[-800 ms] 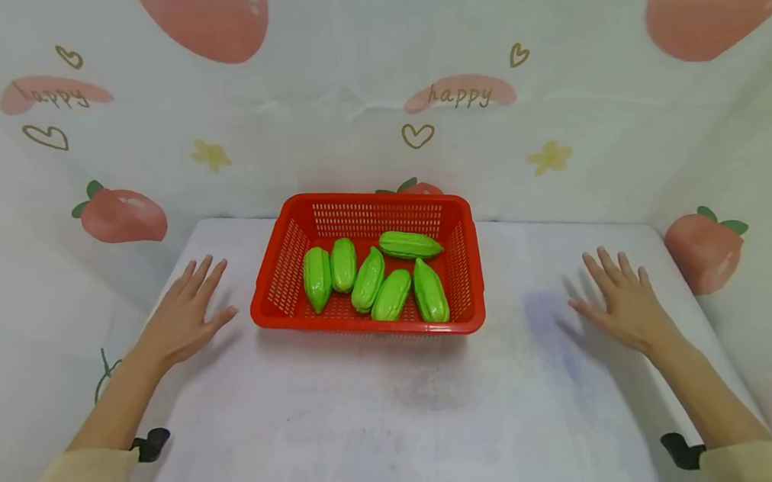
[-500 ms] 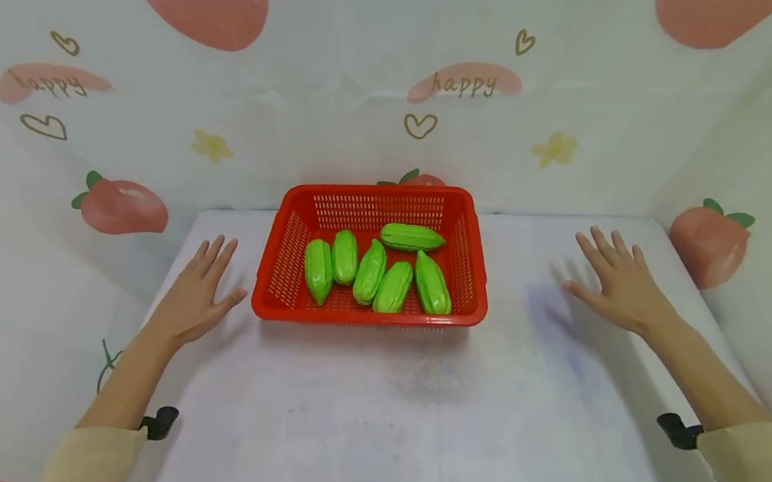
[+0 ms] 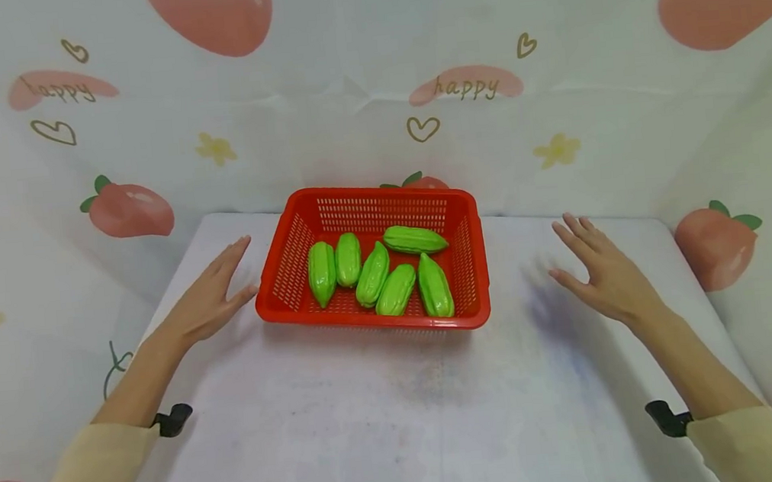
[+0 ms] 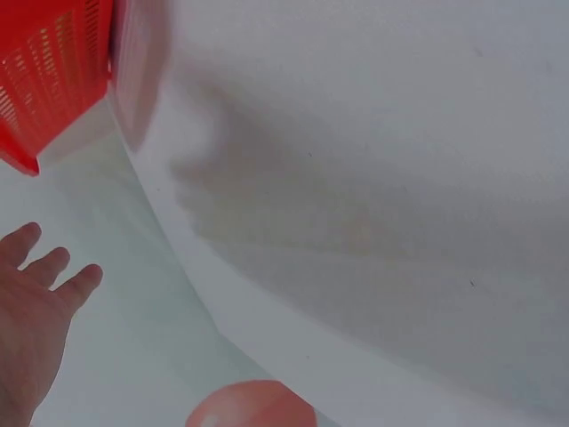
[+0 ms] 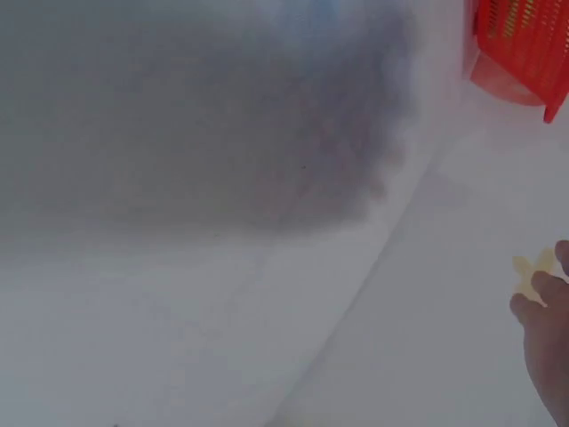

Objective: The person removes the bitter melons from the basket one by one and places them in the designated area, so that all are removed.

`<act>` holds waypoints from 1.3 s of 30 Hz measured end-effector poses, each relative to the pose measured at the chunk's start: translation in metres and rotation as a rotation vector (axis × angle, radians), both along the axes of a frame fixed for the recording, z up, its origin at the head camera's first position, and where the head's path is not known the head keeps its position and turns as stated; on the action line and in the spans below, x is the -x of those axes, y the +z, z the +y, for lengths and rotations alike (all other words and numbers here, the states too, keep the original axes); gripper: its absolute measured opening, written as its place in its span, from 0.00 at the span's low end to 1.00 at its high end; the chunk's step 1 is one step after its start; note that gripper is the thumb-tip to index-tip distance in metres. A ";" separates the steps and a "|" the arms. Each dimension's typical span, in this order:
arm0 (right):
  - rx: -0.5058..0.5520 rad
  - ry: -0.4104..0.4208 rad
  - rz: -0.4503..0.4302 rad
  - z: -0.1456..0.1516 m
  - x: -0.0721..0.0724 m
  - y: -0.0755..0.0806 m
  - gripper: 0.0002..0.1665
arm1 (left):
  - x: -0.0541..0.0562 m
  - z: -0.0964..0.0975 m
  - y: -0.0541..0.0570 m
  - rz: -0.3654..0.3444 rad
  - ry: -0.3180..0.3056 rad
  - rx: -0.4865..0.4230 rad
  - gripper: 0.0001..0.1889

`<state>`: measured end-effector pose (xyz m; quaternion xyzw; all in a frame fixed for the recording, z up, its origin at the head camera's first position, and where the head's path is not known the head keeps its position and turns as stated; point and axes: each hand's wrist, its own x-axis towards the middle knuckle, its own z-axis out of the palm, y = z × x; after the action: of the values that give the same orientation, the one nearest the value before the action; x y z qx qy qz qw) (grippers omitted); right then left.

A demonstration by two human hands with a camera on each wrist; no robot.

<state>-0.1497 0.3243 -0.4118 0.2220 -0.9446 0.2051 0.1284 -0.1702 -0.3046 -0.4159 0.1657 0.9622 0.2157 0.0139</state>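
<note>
A red plastic basket (image 3: 365, 321) with slotted walls stands at the back middle of the table. Inside it lie several glossy green ridged fruits (image 3: 322, 275) with pointed ends, like bitter melons. Just left of the basket is my left hand (image 3: 208, 299), fingers straight, its thumb tip right at the rim in the head view. My right hand (image 3: 605, 271) is held out some way right of the basket with fingers extended. Both hands hold nothing and cast shadows on the table. Each wrist view catches a corner of the basket (image 4: 53, 71) and some fingers.
The white table (image 3: 376, 441) carries faint purple and grey stains. Behind it and at both sides hangs a white cloth (image 3: 343, 61) printed with peaches, hearts and yellow flowers. A black strap piece (image 3: 174, 420) shows at each sleeve end.
Both hands have moved inward toward the basket and turned so their palms face it more. The basket and green fruits have stayed in place; the head view shifts slightly.
</note>
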 end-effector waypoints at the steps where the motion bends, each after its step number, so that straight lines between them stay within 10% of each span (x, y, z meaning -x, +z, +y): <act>1: 0.008 -0.002 -0.004 -0.003 0.001 0.001 0.46 | 0.001 0.002 0.000 -0.004 -0.003 -0.010 0.46; 27: 0.354 0.175 -0.025 -0.077 0.034 0.018 0.47 | 0.023 0.046 0.005 -0.132 0.007 -0.228 0.49; 39: 0.467 0.257 -0.140 -0.118 0.028 0.057 0.41 | 0.037 0.062 0.003 -0.260 0.110 -0.342 0.48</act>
<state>-0.1779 0.2067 -0.3553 0.2899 -0.8424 0.4466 0.0832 -0.2076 -0.2427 -0.4126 0.0838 0.9092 0.3958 0.0980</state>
